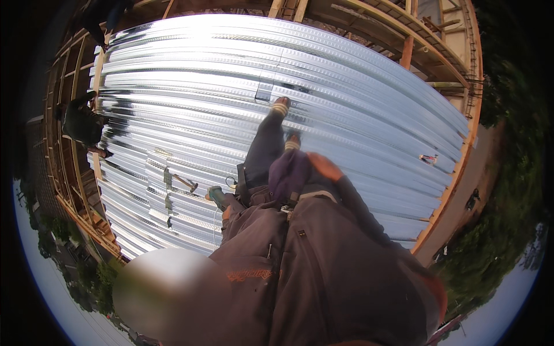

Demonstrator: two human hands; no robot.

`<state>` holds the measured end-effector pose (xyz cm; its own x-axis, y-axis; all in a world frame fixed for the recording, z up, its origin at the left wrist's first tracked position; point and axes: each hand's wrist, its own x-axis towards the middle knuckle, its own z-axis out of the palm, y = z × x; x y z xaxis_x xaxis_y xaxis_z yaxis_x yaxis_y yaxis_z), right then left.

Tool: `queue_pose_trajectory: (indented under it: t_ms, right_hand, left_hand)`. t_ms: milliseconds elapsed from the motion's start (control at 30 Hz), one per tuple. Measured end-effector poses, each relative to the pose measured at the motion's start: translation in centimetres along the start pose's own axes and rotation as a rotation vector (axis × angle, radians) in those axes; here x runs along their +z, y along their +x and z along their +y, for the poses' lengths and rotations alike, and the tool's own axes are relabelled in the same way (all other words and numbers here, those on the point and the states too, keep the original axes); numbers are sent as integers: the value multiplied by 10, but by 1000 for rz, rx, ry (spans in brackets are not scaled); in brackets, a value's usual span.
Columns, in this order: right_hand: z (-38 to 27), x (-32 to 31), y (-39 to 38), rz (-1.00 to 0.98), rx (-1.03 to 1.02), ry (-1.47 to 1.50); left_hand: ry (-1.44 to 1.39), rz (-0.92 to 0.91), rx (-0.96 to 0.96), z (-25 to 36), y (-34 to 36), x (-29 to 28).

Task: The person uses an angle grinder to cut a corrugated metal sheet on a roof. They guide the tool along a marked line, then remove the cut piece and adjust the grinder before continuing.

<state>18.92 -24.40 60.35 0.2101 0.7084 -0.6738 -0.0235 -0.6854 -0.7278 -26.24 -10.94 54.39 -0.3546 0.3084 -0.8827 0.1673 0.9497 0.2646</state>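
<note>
Below me is a ribbed, shiny metal deck (346,98), with my dark-trousered legs (262,147) and boots (281,106) on it. My left hand (217,197) is low at my left side, at a teal-green shape that could be a glove or a tool. A thin pale cord hangs beneath it. At the end of my right sleeve, my right hand (325,166) shows as a blurred orange-brown patch in front of my waist. It meets a purple cloth-like thing (287,173); whether it grips it is unclear. A hammer (186,183) lies on the deck left of my left hand.
Dark green strips (168,179) lie beside the hammer. A person in dark clothes (83,121) is at the left deck edge, another (101,23) at the far left corner. A small red-and-white object (428,159) lies right. Timber framing (444,193) borders the deck; ground shows below it.
</note>
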Motion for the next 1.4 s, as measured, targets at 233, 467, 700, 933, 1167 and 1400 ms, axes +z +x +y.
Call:
queue_pose_trajectory:
  t_ms: [233,467,700,933,1167,1400]
  right_hand:
    - [-63,-59,-35,89,299,79]
    - [-77,-74,6,-19,187,109]
    - [-85,-67,35,-114,258,184]
    - [-69,-108,60,-132,329,-84]
    - [-58,-126,164,44,166,-165]
    - [-13,-75,327,-339,328,233]
  left_hand:
    - [181,-94,-35,42,6,55]
    - [495,-13,106,115,3,122]
    - [1041,288,366,165,-10,175]
    - [1311,138,245,190,-3,223]
    - [1252,175,248,202,23,272]
    - [1274,212,430,200,40,351]
